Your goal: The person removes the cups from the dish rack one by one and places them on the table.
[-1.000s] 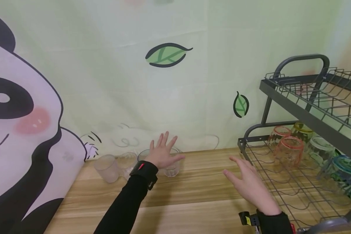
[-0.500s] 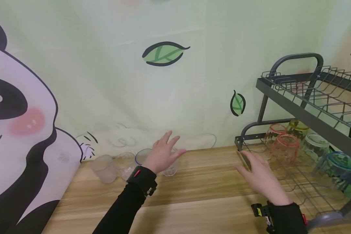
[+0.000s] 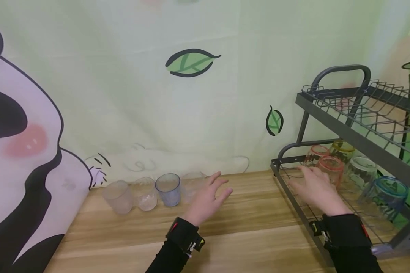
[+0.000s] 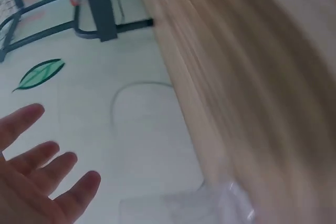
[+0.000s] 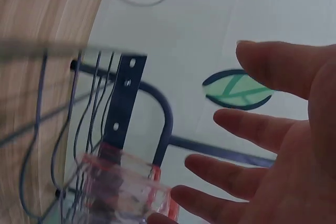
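My left hand hovers over the wooden table with its fingers spread and nothing in it. Just left of it a row of glasses stands by the wall: a frosted cup, a clear glass, a blue-rimmed glass and a clear glass partly behind the hand. My right hand is over the lower shelf of the dish rack, fingers apart and holding nothing. Near its fingers are red-rimmed glasses; in the right wrist view a red-rimmed glass lies below the fingertips.
Further right on the lower shelf stand a yellow-rimmed glass, a clear glass and a blue glass. The rack's upper wire shelf overhangs them. A printed cloth covers the wall behind the table.
My right hand has moved right, from beside the rack to over its lower shelf. My left hand has drawn right and back from the glasses, uncovering the blue-rimmed one. The view has turned slightly right.
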`<action>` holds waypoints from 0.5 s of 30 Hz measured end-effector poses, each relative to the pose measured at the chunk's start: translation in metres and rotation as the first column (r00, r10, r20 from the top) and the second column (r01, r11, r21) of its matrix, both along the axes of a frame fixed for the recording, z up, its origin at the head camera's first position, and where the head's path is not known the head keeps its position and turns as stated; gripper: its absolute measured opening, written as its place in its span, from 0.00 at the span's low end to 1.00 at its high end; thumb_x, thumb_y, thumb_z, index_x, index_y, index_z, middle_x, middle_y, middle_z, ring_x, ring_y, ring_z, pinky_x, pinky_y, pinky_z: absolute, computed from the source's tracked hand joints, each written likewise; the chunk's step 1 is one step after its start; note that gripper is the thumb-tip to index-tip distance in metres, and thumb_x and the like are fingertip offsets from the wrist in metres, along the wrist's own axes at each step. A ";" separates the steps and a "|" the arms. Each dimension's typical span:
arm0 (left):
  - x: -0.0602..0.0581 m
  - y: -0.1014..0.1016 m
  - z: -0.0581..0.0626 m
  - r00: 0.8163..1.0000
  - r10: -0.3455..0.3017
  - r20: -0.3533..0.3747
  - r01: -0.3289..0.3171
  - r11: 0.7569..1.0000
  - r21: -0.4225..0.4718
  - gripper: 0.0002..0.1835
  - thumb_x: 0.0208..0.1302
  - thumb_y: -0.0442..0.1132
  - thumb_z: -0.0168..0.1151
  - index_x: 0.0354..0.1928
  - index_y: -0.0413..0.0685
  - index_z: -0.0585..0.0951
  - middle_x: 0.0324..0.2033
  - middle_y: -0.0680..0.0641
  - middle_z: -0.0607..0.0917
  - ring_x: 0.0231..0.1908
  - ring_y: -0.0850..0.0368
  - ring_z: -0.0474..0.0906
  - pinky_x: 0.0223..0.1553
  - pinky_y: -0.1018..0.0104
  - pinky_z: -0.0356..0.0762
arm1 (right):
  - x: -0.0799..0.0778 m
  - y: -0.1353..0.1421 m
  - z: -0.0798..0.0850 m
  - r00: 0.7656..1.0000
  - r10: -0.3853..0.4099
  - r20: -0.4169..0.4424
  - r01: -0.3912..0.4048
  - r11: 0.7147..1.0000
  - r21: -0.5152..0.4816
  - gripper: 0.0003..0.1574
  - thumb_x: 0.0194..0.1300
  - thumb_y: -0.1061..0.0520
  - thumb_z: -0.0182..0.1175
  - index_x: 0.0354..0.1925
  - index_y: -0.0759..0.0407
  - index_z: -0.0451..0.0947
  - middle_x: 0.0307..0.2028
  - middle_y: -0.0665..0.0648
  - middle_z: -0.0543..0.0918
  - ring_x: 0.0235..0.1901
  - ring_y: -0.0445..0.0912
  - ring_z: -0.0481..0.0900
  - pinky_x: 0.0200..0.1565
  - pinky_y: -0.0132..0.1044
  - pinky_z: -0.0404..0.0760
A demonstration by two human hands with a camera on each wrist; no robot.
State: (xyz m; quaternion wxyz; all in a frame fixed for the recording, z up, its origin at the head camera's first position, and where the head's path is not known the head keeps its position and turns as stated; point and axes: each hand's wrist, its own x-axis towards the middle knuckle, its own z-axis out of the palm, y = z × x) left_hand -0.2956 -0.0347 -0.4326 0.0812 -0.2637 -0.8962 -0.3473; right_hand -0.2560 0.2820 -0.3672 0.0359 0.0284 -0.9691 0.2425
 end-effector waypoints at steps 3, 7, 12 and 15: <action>0.007 0.005 -0.007 1.000 0.004 0.029 -0.007 0.993 0.119 0.30 0.74 0.61 0.45 0.63 0.48 0.76 0.69 0.43 0.66 0.65 0.43 0.66 0.61 0.47 0.67 | -0.007 0.010 0.004 1.000 -0.022 0.016 0.021 0.999 0.031 0.45 0.73 0.41 0.51 0.71 0.73 0.54 0.65 0.85 0.51 0.62 0.82 0.45 0.52 0.77 0.55; 0.015 0.007 -0.015 0.999 0.011 0.050 -0.022 0.971 0.238 0.27 0.75 0.57 0.47 0.61 0.46 0.77 0.66 0.42 0.70 0.65 0.44 0.65 0.63 0.48 0.65 | -0.014 0.020 0.009 0.995 -0.074 0.061 0.070 0.996 0.063 0.43 0.72 0.45 0.51 0.70 0.74 0.53 0.64 0.87 0.49 0.61 0.83 0.43 0.52 0.77 0.54; 0.023 0.009 -0.018 0.997 -0.012 0.078 -0.013 0.950 0.312 0.25 0.76 0.55 0.47 0.60 0.45 0.77 0.63 0.42 0.72 0.64 0.46 0.66 0.59 0.48 0.70 | -0.022 0.029 0.013 0.987 -0.139 0.078 0.131 0.986 0.103 0.43 0.72 0.46 0.51 0.71 0.73 0.51 0.62 0.85 0.53 0.61 0.82 0.42 0.49 0.79 0.50; 0.029 0.013 -0.016 0.996 -0.031 0.086 -0.002 0.934 0.357 0.23 0.76 0.53 0.47 0.60 0.45 0.77 0.62 0.41 0.73 0.62 0.48 0.68 0.58 0.49 0.71 | -0.025 0.032 0.011 0.985 -0.166 0.047 0.159 0.979 0.125 0.42 0.72 0.48 0.51 0.70 0.73 0.52 0.60 0.84 0.55 0.58 0.81 0.43 0.47 0.75 0.51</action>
